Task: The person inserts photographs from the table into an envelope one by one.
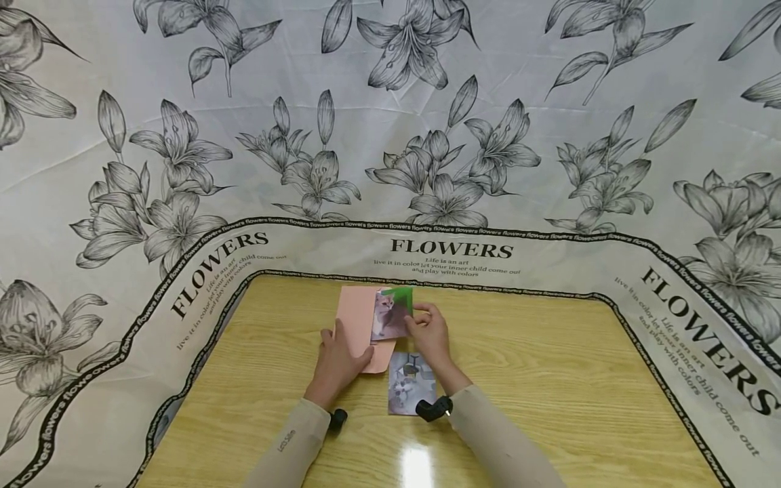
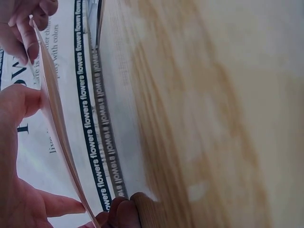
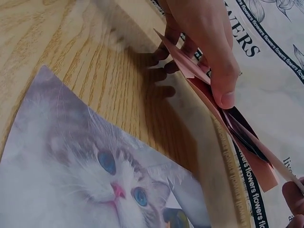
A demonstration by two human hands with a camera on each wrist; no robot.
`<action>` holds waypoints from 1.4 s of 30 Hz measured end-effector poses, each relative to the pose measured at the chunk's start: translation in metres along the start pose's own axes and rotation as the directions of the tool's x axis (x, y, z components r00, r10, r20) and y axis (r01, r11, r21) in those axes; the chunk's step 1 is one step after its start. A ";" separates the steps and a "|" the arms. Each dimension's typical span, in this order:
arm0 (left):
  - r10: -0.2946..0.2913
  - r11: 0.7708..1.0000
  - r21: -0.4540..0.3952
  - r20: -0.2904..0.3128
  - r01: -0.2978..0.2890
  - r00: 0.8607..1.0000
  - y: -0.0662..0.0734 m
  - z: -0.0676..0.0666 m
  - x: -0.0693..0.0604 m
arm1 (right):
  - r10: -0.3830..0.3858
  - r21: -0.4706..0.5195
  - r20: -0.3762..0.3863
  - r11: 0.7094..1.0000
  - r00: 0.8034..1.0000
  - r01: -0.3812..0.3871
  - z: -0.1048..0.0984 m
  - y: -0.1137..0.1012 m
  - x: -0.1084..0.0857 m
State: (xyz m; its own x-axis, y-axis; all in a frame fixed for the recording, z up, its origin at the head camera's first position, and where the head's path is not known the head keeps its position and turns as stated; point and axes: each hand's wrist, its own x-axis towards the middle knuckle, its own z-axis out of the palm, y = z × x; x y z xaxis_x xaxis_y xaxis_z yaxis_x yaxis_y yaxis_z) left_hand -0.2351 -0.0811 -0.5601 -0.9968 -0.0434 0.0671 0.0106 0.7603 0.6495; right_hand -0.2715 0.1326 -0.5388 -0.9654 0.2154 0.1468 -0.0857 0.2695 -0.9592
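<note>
A white cloth point(image 1: 348, 135) with lilies read "FLOWERS" and "Life is an art, live it in color, let your inner child come out and play with colors", its dark bands repeating "flowers". It bordered a wooden table point(image 1: 537, 386). A left sleeve point(image 1: 293, 440) bore lettering too small to read. Above the table, the left hand point(image 1: 337, 362) gripped a pink envelope point(image 1: 355, 317); the right hand point(image 1: 432, 335) pinched a cat picture point(image 1: 393, 324) overlapping it. A kitten picture point(image 1: 403, 396) lay nearer the person.
</note>
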 end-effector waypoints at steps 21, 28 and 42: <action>0.011 1.000 0.002 0.002 -0.011 1.000 0.002 -0.002 -0.001 | -0.002 -0.046 0.022 0.999 1.000 0.003 0.016 -0.007 -0.003; 0.009 1.000 -0.006 0.005 -0.009 1.000 0.002 -0.002 -0.001 | -0.001 -0.090 0.034 0.996 0.999 0.004 0.020 -0.002 -0.002; 0.001 1.000 -0.007 0.015 -0.001 1.000 0.003 -0.002 -0.002 | 0.021 -0.138 0.064 0.990 0.998 -0.012 0.029 -0.001 -0.002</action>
State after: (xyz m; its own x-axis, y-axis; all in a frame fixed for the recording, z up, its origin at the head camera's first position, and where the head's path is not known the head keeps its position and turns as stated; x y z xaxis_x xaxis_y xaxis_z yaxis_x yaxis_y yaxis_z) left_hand -0.2330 -0.0804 -0.5567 -0.9979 -0.0328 0.0565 0.0122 0.7557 0.6548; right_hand -0.2763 0.1046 -0.5453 -0.9807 0.1606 0.1113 -0.0397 0.3941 -0.9182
